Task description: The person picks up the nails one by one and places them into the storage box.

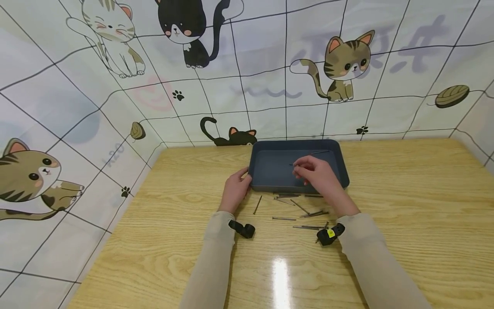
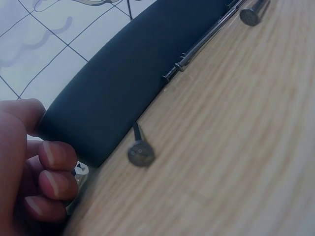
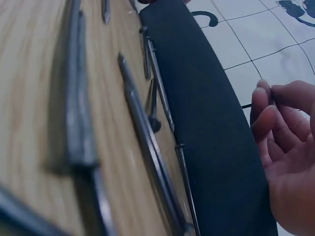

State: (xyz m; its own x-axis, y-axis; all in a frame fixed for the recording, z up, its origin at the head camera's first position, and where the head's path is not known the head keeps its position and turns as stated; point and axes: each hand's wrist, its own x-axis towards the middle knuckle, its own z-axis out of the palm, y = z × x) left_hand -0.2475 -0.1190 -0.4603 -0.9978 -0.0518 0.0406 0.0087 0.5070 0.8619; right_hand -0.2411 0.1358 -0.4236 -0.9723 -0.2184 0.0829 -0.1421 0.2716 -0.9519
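Left hand (image 1: 234,189) curls fingers round corner of dark blue plastic tray (image 1: 266,169), likely so tray stays put. Right hand (image 1: 318,174) hangs over tray, fingertips pinching one thin metal nail (image 1: 294,164). One more nail (image 1: 320,152) lies inside tray. About ten loose nails (image 1: 284,219) lie on wooden table (image 1: 405,206), just in front of tray, easy to reach.

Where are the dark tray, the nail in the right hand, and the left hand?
dark tray (image 1: 332,148), head view, far rim.
nail in the right hand (image 1: 292,164), head view, end sticking out past the fingers.
left hand (image 1: 234,189), head view, back of the hand.
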